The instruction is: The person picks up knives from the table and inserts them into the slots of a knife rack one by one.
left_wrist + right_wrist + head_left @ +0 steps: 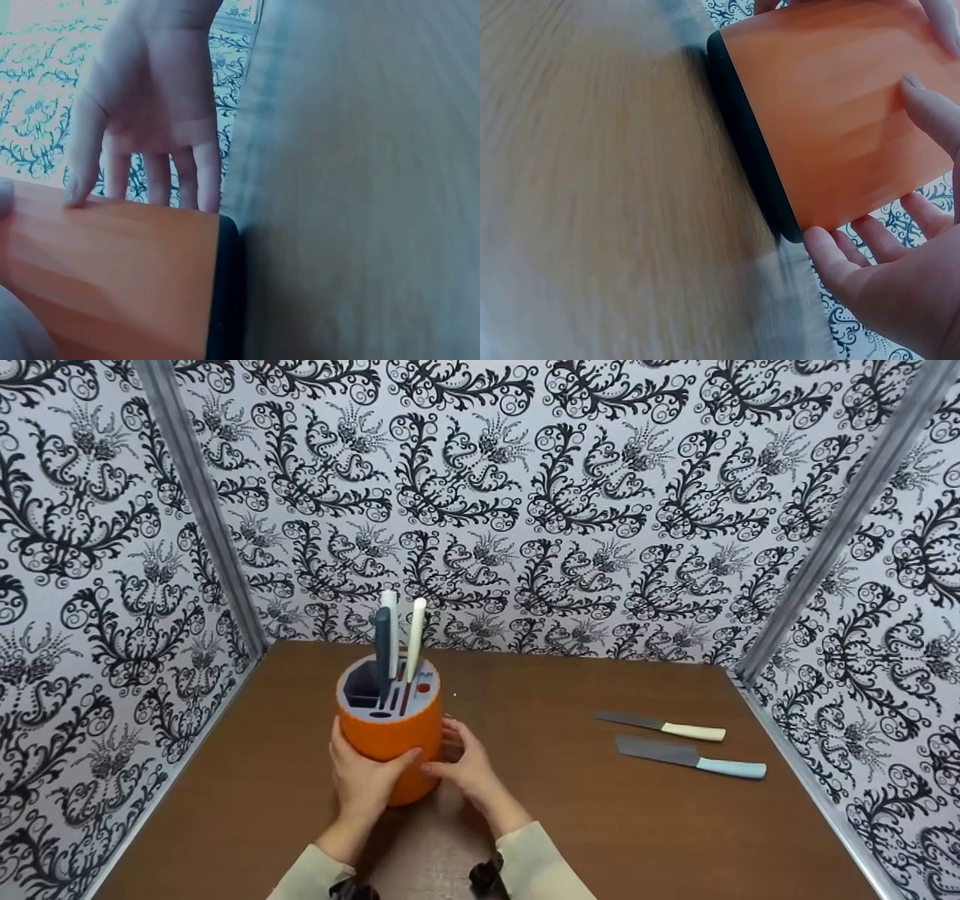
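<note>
An orange knife block (394, 739) with a grey slotted top and a black base (750, 142) stands upright on the brown table, left of centre. A dark blue handle (382, 641), a white handle (393, 622) and a cream handle (415, 637) rise from its top. My left hand (364, 780) holds the block's left side, thumb across the front, its other fingers hidden behind the block. On the right side my right hand (471, 767) grips it, thumb on the front; in the right wrist view its curved fingers (829, 255) lie along the side, low near the base.
Two knives lie on the table to the right: a narrow one with a cream handle (694, 732), and a broad-bladed one with a light blue handle (731, 768). Both blades point left. Black-and-white patterned walls (480, 510) enclose the table's back and sides.
</note>
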The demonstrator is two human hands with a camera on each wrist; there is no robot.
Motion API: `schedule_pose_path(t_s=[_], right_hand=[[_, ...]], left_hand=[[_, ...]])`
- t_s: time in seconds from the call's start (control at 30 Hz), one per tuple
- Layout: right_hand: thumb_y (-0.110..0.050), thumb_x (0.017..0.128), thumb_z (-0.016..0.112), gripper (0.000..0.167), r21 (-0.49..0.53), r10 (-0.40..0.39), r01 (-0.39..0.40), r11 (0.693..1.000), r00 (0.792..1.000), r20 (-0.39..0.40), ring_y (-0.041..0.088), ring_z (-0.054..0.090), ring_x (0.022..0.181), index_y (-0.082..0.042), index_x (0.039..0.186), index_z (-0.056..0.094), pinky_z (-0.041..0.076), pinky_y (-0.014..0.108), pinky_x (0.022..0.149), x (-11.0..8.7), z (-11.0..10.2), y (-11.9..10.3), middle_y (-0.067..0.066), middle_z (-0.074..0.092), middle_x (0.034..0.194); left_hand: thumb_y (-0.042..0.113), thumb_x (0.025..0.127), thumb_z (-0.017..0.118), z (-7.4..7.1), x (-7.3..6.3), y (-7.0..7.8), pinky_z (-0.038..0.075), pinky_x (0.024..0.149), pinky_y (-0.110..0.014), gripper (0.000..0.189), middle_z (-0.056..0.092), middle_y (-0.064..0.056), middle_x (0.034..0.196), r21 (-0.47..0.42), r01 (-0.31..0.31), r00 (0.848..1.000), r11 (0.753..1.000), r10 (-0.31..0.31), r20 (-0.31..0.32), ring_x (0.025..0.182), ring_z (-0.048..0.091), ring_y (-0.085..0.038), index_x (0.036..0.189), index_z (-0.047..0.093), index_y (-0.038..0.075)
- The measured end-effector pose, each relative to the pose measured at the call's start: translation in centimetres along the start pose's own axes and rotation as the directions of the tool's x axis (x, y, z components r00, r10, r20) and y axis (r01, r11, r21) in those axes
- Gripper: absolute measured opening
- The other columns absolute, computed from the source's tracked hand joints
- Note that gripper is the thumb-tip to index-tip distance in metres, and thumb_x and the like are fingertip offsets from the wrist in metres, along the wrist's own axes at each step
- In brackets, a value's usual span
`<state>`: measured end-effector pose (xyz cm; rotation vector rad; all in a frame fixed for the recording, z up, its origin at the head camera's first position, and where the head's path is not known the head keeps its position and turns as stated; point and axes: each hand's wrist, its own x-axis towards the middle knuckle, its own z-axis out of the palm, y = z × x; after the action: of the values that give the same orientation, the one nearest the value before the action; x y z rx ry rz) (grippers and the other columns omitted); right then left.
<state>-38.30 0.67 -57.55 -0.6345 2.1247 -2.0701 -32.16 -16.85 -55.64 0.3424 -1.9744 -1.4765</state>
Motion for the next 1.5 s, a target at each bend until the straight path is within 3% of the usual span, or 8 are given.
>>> schedule_pose_path(t_s=[0.23,0.37,0.8,1.07,1.17,1.27,1.4,1.5], right_hand=[[-0.006,0.085,0.088,0.076,-0.007,-0.002,0.002,1.000,1.000,0.008,0.049,0.058,0.134,-0.003,0.152,0.051,0.049,0.062,0.113,0.2,-0.2,0.3,0.028,0.058,0.148],[-0.003,0.083,0.088,0.076,-0.017,-0.006,0.006,1.000,1.000,-0.003,0.048,0.058,0.134,-0.002,0.151,0.052,0.048,0.064,0.113,0.1,-0.2,0.3,0.027,0.060,0.146],[-0.006,0.086,0.087,0.074,-0.012,-0.022,0.022,1.000,1.000,-0.020,0.044,0.059,0.135,-0.005,0.151,0.053,0.047,0.063,0.115,0.3,-1.0,0.4,0.024,0.060,0.148],[-0.012,0.090,0.086,0.076,-0.033,0.005,-0.003,0.999,0.999,0.038,0.045,0.057,0.138,-0.005,0.156,0.048,0.046,0.062,0.117,0.5,-2.2,0.1,0.026,0.056,0.152],[-0.013,0.091,0.085,0.075,-0.032,0.045,-0.044,0.999,0.999,0.024,0.048,0.055,0.139,-0.007,0.156,0.048,0.052,0.057,0.112,0.8,-3.6,-0.3,0.030,0.052,0.153],[-0.009,0.090,0.084,0.072,-0.045,0.041,-0.043,0.998,0.998,-0.039,0.053,0.057,0.134,-0.006,0.154,0.051,0.058,0.051,0.105,1.1,-5.9,-0.5,0.035,0.054,0.147],[-0.003,0.088,0.081,0.064,-0.195,-0.016,-0.014,0.981,0.988,-0.155,0.054,0.066,0.120,0.001,0.147,0.055,0.060,0.052,0.099,0.6,-10.4,-1.4,0.036,0.064,0.133],[-0.004,0.089,0.081,0.057,-0.330,-0.040,-0.051,0.942,0.964,-0.264,0.047,0.071,0.112,0.001,0.142,0.059,0.061,0.054,0.096,-0.6,-14.8,-2.2,0.032,0.069,0.126]], left_hand=[[0.032,0.060,0.105,-0.7,-0.1,3.3,0.030,0.123,-0.068,0.146,0.028,-0.028,0.166,0.082,0.081,0.996,0.993,-0.083,0.019,0.146,0.039,-0.049,0.170,0.012,0.009],[0.032,0.061,0.104,-0.9,0.1,4.2,0.030,0.124,-0.066,0.146,0.026,-0.028,0.166,0.114,0.101,0.993,0.988,-0.107,0.049,0.146,0.037,-0.049,0.170,0.010,0.007],[0.037,0.061,0.104,-0.9,1.7,3.1,0.035,0.121,-0.064,0.138,0.035,-0.021,0.161,0.127,0.042,0.992,0.991,-0.056,0.110,0.138,0.045,-0.043,0.168,0.021,0.012],[0.038,0.062,0.104,-0.9,2.9,2.4,0.038,0.120,-0.062,0.134,0.039,-0.020,0.157,0.151,0.029,0.987,0.988,-0.052,0.150,0.137,0.047,-0.041,0.166,0.024,0.013],[0.039,0.063,0.104,-0.9,3.3,2.6,0.038,0.120,-0.063,0.134,0.038,-0.021,0.157,0.150,0.022,0.985,0.988,-0.047,0.166,0.137,0.046,-0.042,0.167,0.023,0.013],[0.041,0.062,0.104,-0.8,3.5,2.6,0.038,0.120,-0.062,0.137,0.038,-0.021,0.157,0.155,0.017,0.983,0.988,-0.045,0.176,0.137,0.046,-0.042,0.168,0.022,0.014],[0.044,0.060,0.105,-0.9,3.4,2.3,0.039,0.118,-0.061,0.140,0.040,-0.021,0.155,0.169,0.010,0.984,0.986,-0.040,0.176,0.136,0.047,-0.041,0.169,0.022,0.016],[0.046,0.059,0.105,-1.0,3.0,2.1,0.040,0.117,-0.061,0.139,0.041,-0.021,0.154,0.175,0.002,0.985,0.985,-0.032,0.169,0.135,0.047,-0.040,0.168,0.023,0.016]])
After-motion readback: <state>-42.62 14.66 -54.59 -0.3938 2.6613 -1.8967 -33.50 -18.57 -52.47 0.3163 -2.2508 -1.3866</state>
